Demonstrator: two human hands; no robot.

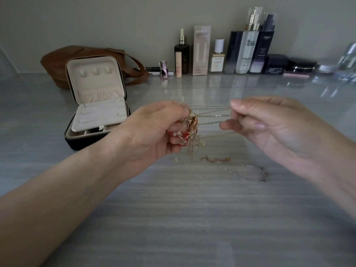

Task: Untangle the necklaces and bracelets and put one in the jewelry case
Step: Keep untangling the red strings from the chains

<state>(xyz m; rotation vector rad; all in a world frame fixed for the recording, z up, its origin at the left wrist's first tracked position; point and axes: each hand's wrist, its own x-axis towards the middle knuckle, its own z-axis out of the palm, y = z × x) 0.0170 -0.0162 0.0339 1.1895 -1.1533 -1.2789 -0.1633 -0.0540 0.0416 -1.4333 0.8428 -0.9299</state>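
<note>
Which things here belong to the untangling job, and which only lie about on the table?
Job: tangled chains, gripped by left hand; strands pinched by right hand; open jewelry case.
Lying about: brown bag; cosmetic bottles; dark jars.

One wide-angle view, worn on the person's head, faces forward and down over the pale grey streaked tabletop (173,218) — the left hand (152,132) and right hand (269,130) sit close under the lens, mid-frame. The plain grey-green back wall (96,20) lies farther off, along the top of frame.
</note>
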